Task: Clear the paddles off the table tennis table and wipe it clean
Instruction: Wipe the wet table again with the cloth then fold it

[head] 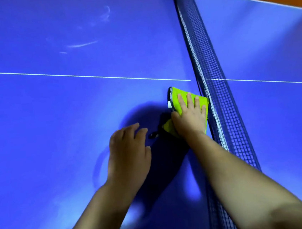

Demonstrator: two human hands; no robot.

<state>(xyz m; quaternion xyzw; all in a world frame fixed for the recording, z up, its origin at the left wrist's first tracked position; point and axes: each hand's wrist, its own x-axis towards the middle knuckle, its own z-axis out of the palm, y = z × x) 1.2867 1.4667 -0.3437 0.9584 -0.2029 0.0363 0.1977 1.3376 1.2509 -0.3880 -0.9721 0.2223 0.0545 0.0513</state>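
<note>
We record the green cloth (177, 96), dark-edged with a white tag, lying flat on the blue tabletop (53, 115) just beside the net (218, 92), which runs along its 3 o'clock side. The right hand (189, 117) presses on it, grip spread with fingers straight. A small black loop (153, 135) lies at the cloth's 8 o'clock. Beyond it is the left hand (128, 152), fingers loosely curled, pinching nothing. The white line (86, 76) passes at 12 o'clock. Pale smears (82, 44) mark the surface at 10 o'clock.
</note>
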